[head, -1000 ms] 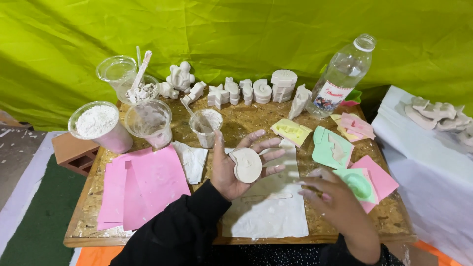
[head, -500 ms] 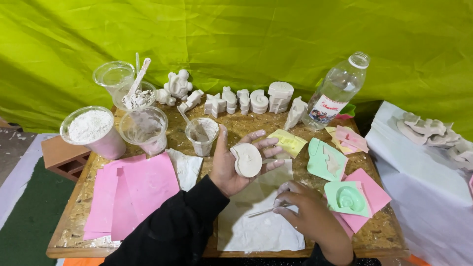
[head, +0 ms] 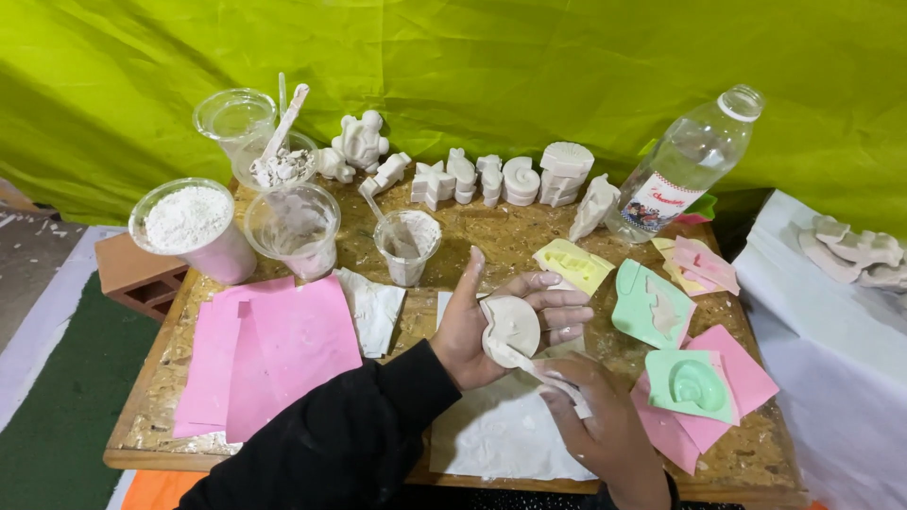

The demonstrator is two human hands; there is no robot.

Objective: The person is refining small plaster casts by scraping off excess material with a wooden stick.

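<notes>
Green cloth backs our chipboard desk. Centre frame: left hand, palm up, fingers spread, cradles a round white plaster cast. Lower centre-right: right hand, grip clenched on a thin white tool, tip touching cast. Pink sheets at lower left.

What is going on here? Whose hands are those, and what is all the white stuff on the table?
The picture comes from a camera worn on a person's head, so you look down at that person's own two hands. The left hand lies open with a round white plaster piece on its palm. The right hand holds a thin white tool against that piece. On the wooden table stand a cup of white powder, some clear cups, a row of small white figures and a plastic bottle. Pink sheets lie to the left, and green moulds to the right.
</notes>
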